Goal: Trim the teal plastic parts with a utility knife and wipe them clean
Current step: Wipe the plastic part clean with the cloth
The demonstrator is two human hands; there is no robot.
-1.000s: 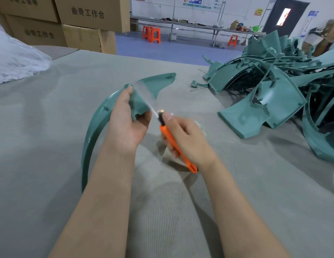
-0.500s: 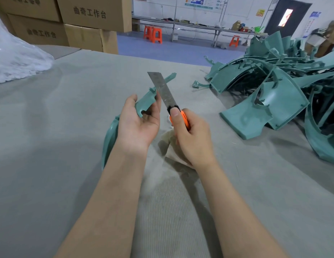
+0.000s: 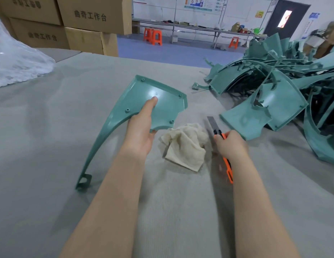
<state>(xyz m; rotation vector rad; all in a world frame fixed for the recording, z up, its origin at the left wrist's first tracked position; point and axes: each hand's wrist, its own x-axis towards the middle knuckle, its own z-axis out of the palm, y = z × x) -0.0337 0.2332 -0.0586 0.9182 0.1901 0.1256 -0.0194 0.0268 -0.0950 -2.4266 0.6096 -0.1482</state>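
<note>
**Part in the left hand, knife in the right, cloth between them**

A crumpled off-white cloth (image 3: 184, 146) lies on the grey table (image 3: 50, 127) and serves as the reference for everything else.

Just left of the cloth, the left hand (image 3: 142, 131) holds the teal part (image 3: 168, 107) by its broad panel. The thumb (image 3: 151, 107) lies nearly straight along the panel's upper face. The other fingers are under the panel and hidden, so how far they curl cannot be told. The panel is tilted up toward the camera, showing its small round screw bosses. Its lower corner sits right at the cloth's far-left edge; whether the two touch is unclear. From the panel a long, thin curved arm sweeps down to the cloth's left, ending in a small bracket at the table surface.

Just right of the cloth, the right hand (image 3: 230, 146) has its fingers curled tightly round the orange handle of the utility knife (image 3: 217, 131). The blade is extended and points away from the person, alongside the cloth's right edge. The handle's tail sticks out below the hand. The blade is apart from the held part.

Farther right of the cloth, a pile of teal parts (image 3: 274, 94) lies tangled on the table. Well beyond the cloth to the left stand cardboard boxes (image 3: 84, 25) and a clear plastic bag (image 3: 17, 66).
</note>
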